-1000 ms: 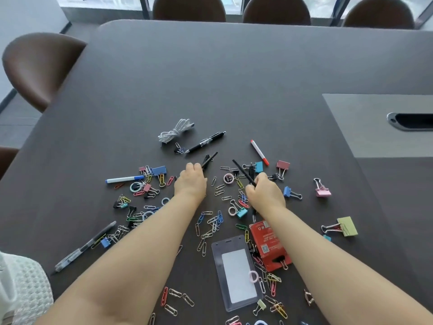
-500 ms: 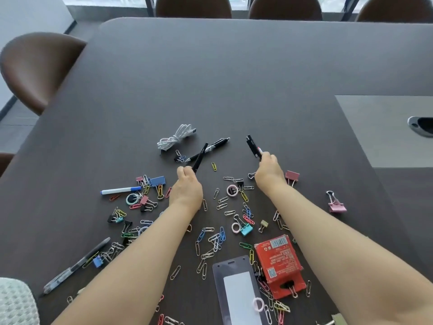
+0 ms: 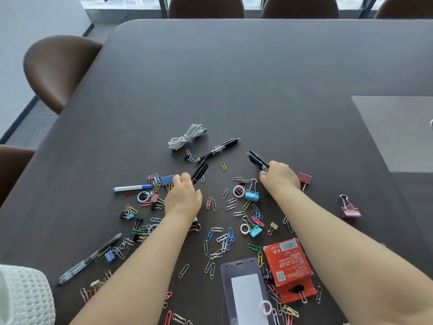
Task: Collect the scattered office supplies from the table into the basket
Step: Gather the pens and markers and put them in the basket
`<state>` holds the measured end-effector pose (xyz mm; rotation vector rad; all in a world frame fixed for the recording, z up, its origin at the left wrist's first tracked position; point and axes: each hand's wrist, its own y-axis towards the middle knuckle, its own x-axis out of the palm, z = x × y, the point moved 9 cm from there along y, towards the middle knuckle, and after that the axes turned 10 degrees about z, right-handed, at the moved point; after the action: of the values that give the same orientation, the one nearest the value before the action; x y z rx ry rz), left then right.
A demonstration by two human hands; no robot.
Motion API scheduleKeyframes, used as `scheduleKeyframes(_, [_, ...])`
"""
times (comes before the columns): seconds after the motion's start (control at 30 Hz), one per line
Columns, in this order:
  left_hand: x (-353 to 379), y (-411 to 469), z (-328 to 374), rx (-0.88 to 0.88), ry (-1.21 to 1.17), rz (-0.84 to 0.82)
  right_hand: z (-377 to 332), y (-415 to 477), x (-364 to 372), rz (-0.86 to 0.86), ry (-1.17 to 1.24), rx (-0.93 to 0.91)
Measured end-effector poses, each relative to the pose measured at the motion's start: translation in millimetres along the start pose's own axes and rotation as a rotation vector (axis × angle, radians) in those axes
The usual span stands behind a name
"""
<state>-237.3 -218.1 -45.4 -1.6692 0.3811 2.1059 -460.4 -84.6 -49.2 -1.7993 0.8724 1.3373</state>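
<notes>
My left hand [image 3: 182, 195] grips a black pen [image 3: 199, 172] whose end sticks up and to the right from the fist. My right hand [image 3: 280, 177] grips black pens [image 3: 257, 159] that point up-left. Another black pen [image 3: 218, 149] lies on the dark table [image 3: 234, 78] between and beyond the hands. A coiled white cable [image 3: 186, 138] lies farther back. Paper clips [image 3: 220, 242] and binder clips are scattered all around. The white woven basket [image 3: 21, 299] shows at the bottom left corner.
A blue-capped white marker [image 3: 131, 188] and a grey pen [image 3: 90, 259] lie to the left. A red box [image 3: 289, 266] and a clear badge holder [image 3: 246, 292] sit near the front. Pink binder clips [image 3: 349, 208] lie right. Brown chairs [image 3: 56, 69] ring the table.
Both hands picked pens up off the table and lifted them. The right hand moved right and away to where the red-capped marker lay, which is now out of sight. The camera view shifted.
</notes>
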Motion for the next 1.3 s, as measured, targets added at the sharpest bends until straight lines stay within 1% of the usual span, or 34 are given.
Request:
scheduleKeyframes(0.1, [-2.3,-6.0,-19.1,-0.096,-0.037,-0.021,-16.2,-14.7,-1.5,0.022,0.071,-0.088])
scheduleKeyframes(0.17, [1.9,-10.3,-31.8,-0.149,-0.016,-0.071,-28.2,-25.9,-5.0,0.042,0.113,-0.137])
scheduleKeyframes(0.23, [5.0,-14.1,-36.4,-0.146,0.037,-0.114,-38.6,-36.6,-5.5,0.035,0.124,-0.177])
scheduleKeyframes(0.33, [5.0,-18.5,-32.0,-0.095,0.096,-0.134,-48.0,-50.3,-2.0,0.009,0.117,-0.218])
scheduleKeyframes(0.43, [1.8,-20.1,-31.0,-0.088,0.084,-0.109,-52.9,-59.1,2.7,-0.025,0.08,-0.249])
scheduleKeyframes(0.6, [-17.8,-9.1,-51.2,-0.09,0.019,0.012,-67.8,-57.3,4.3,-0.048,0.096,-0.245])
scheduleKeyframes(0.67, [-27.1,-1.7,-69.3,-0.098,0.035,0.035,-82.8,-52.6,6.4,-0.062,0.074,-0.273])
scheduleKeyframes(0.8, [-46.1,10.1,-105.9,-0.108,0.145,0.05,-121.2,-38.3,18.6,-0.078,0.008,-0.361])
scheduleKeyframes(0.93, [-47.2,20.1,-124.4,-0.127,0.201,0.015,-144.1,-27.9,26.6,-0.047,-0.015,-0.346])
scheduleKeyframes(1.03, [-40.9,22.5,-126.4,-0.121,0.204,-0.011,-145.7,-20.7,33.7,-0.053,-0.05,-0.304])
scheduleKeyframes(1.13, [-39.1,22.7,-126.2,-0.104,0.192,0.023,-139.6,-14.5,36.8,-0.072,-0.111,-0.286])
scheduleKeyframes(1.3, [-32.0,20.6,-125.4,-0.072,0.177,0.048,-137.0,-6.1,27.4,0.024,-0.107,-0.312])
